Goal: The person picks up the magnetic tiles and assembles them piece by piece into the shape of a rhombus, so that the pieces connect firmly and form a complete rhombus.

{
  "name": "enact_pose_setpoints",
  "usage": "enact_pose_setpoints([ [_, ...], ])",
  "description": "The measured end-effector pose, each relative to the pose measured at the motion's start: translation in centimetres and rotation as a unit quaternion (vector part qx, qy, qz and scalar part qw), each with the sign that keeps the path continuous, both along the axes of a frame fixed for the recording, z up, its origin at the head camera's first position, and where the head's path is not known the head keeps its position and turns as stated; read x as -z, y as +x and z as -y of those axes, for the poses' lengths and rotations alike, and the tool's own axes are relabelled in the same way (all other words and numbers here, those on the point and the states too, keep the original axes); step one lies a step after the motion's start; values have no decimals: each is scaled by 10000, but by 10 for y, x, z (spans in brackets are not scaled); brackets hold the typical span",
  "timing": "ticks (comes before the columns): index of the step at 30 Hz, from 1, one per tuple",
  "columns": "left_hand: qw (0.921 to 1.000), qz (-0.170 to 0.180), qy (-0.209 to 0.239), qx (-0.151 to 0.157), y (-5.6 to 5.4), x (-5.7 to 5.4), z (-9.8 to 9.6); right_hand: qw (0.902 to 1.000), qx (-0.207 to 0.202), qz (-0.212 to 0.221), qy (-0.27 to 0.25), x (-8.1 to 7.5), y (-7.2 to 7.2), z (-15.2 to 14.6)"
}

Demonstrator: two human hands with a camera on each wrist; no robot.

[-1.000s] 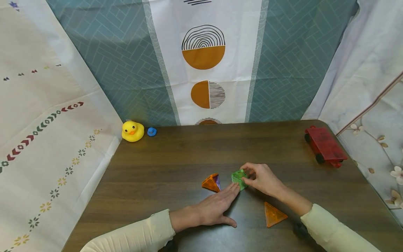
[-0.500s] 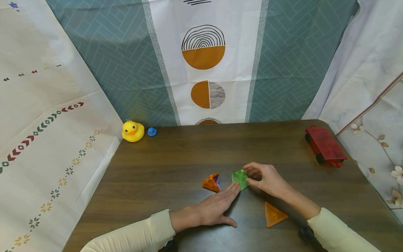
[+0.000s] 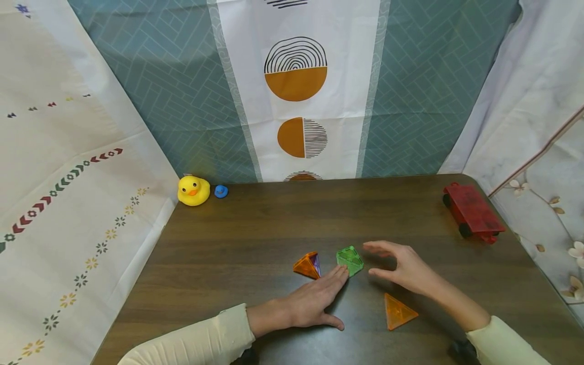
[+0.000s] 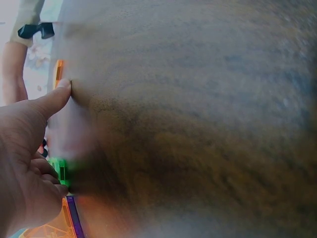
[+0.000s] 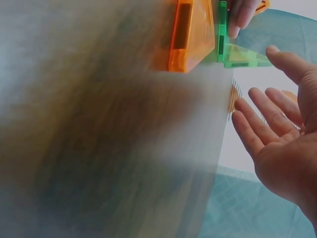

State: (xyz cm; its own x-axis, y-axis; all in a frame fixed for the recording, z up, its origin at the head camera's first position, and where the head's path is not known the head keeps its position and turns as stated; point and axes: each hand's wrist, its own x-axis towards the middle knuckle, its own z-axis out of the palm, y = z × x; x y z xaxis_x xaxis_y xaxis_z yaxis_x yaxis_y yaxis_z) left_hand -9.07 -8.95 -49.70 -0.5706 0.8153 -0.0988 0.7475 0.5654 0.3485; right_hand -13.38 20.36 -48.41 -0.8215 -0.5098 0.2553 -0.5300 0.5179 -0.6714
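My left hand [image 3: 312,301] lies on the table with straight fingers, and its fingertips touch the near edge of a green translucent magnetic tile piece [image 3: 350,260]. In the right wrist view a green triangular tile [image 5: 242,57] stands up from a flat green tile [image 5: 222,30]. To the right, my right hand [image 3: 406,266] hovers apart from the green piece with spread fingers and holds nothing. An orange triangular tile [image 3: 399,312] lies flat below the right hand. Beside the left fingertips sits a small built shape of orange and purple tiles [image 3: 306,265].
A yellow rubber duck [image 3: 193,190] and a small blue duck [image 3: 221,191] stand at the table's back left corner. A red toy cart with black wheels [image 3: 472,211] is at the right edge. Patterned curtains [image 3: 182,91] enclose the brown table [image 3: 255,218].
My right hand has let go of the green tile and moved to the right, its fingers opening. The left hand has stayed in place, touching the green piece.
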Motion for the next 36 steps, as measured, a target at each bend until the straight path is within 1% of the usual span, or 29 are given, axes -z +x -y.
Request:
enact_pose_setpoints([
  [5, 10000, -4, 17, 10, 0, 1, 0, 9991, -260, -296, -131, 3, 9, -10],
  [8, 10000, -17, 29, 23, 0, 1, 0, 9980, -473, -341, -241, 5, 15, -17],
  [11, 10000, -35, 37, 33, 0, 2, 0, 9972, -635, -283, -265, 7, 21, -22],
  [18, 10000, -25, 61, 41, 0, 1, 1, 9958, -908, 7, 89, 10, 33, -36],
  [23, 10000, -34, 49, 17, 1, 0, 1, 9953, -920, 156, 251, 16, 40, -43],
  [31, 9999, -111, 92, 60, 1, 0, 1, 9939, -1002, 410, 207, 22, 50, -50],
  [36, 9999, -134, 73, 61, 1, 0, 2, 9939, -980, 342, 378, 25, 52, -51],
])
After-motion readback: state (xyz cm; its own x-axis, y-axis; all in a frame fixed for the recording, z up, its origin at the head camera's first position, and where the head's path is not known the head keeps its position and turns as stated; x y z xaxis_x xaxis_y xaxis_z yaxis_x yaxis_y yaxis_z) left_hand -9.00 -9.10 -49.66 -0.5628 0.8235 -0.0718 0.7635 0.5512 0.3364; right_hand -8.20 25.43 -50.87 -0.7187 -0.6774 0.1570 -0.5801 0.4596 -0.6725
